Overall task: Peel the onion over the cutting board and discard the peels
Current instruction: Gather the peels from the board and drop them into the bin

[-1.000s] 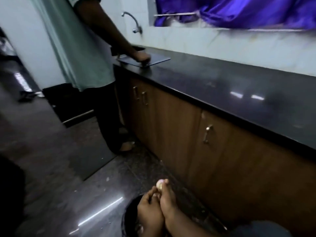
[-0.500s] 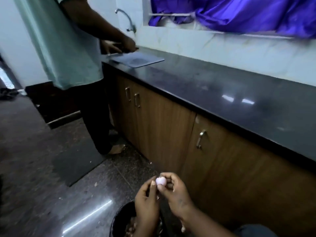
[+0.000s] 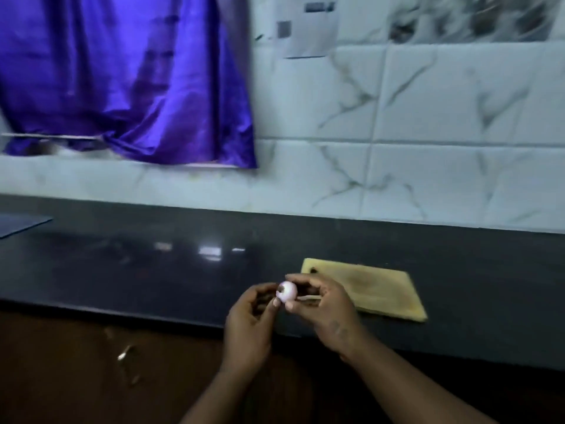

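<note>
The onion point(image 3: 286, 291) was small, pale pink and smooth, with a dark spot at one end. It was held in the air just left of the cutting board point(image 3: 379, 290), above the front edge of the surface point(image 3: 122, 264) and not over the board. The right hand point(image 3: 324, 304) had its grip clamped on the onion, thumb beneath and fingers curled over the top. The left hand point(image 3: 249, 319) met it from the side away from the board, its grip also closed on the onion, thumb tip against the skin. A thin pale strip showed under the right fingers; I could not tell what it was.

Judging by the bare, glossy look, most of the papery skin was already off, and perhaps only the dark end remained to be cleaned. No peels lay on the board, which looked stained but otherwise bare.

Far to the board's left lay the corner of a blue-grey mat point(image 3: 21, 224). Behind the board rose a marbled tile wall point(image 3: 428, 133) with a paper sheet point(image 3: 308, 26) stuck high up, and a purple curtain point(image 3: 122, 81) hung to the left. Below the surface ran brown cabinet fronts point(image 3: 61, 377).
</note>
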The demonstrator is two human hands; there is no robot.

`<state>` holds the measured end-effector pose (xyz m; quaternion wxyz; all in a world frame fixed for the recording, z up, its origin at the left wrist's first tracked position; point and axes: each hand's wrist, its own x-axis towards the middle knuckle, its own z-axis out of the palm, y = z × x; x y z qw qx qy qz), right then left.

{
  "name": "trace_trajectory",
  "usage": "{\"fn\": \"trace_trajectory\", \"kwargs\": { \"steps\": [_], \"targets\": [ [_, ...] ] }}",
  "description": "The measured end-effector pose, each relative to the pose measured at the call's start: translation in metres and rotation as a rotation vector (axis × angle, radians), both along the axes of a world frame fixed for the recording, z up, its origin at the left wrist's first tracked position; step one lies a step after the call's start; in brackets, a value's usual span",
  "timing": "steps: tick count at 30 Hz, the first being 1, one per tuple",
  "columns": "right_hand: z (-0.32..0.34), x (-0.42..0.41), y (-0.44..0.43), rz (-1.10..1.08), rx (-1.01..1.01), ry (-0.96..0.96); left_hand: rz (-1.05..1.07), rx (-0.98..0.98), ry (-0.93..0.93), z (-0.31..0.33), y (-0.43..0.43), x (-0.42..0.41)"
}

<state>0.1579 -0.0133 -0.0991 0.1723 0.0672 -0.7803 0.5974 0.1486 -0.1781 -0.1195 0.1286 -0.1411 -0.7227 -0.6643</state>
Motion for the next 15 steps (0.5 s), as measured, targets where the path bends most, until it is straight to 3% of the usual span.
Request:
{"fn": "trace_trajectory", "kwargs": {
  "steps": [7,11,15],
  "targets": [
    [0.000,-0.031,0.136,-0.333,0.018,-0.075,-0.207,-0.376,0.035,0.025,0.147,-0.083],
    [-0.011,-0.052,0.161,-0.358,0.114,-0.117,-0.224,-0.533,0.007,0.014,0.172,-0.116],
    [-0.022,-0.061,0.166,-0.343,0.164,-0.144,-0.218,-0.531,-0.057,-0.004,0.174,-0.132]
  ]
}}
